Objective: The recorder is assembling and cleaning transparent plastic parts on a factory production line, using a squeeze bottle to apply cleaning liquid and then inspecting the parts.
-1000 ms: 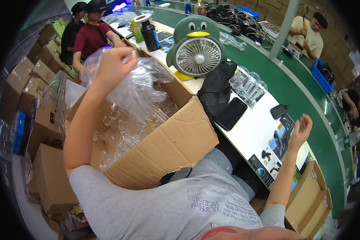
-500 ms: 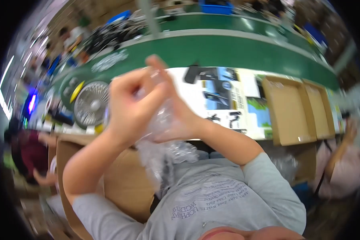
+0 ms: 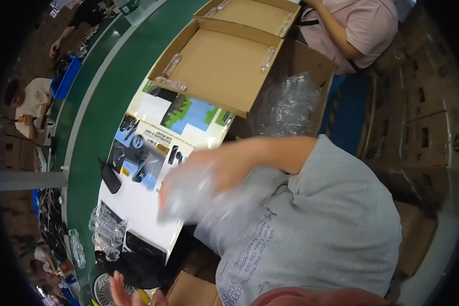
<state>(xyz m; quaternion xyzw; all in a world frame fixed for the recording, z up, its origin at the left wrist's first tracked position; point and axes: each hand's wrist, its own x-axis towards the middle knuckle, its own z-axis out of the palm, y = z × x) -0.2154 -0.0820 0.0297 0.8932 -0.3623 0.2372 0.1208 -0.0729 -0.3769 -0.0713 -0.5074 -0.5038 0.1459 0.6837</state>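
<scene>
My right hand [image 3: 214, 163], smeared by motion, holds a crumpled clear plastic bag [image 3: 188, 196] over the near edge of the printed sheets. Low at the left, my left hand [image 3: 125, 293] shows only its fingers, spread apart with nothing between them. It is near the round metal fan [image 3: 104, 288]. To the left of the plastic lie a black device [image 3: 109, 177], clear plastic pieces [image 3: 108, 232] and a flat black box-shaped item [image 3: 145, 246].
Two shallow cardboard trays [image 3: 224, 66] stand on the green bench [image 3: 99, 109], with clear pieces inside the nearer one. Beside them, a large carton [image 3: 316, 64] holds more clear plastic bags [image 3: 290, 104]. A co-worker in pink [image 3: 362, 28] sits beyond; stacked cartons [image 3: 418, 127] line the right.
The view has swung to the right. My hands, together around the clear plastic before, are now apart; the plastic stays with my right hand and the left is at the lower left.
</scene>
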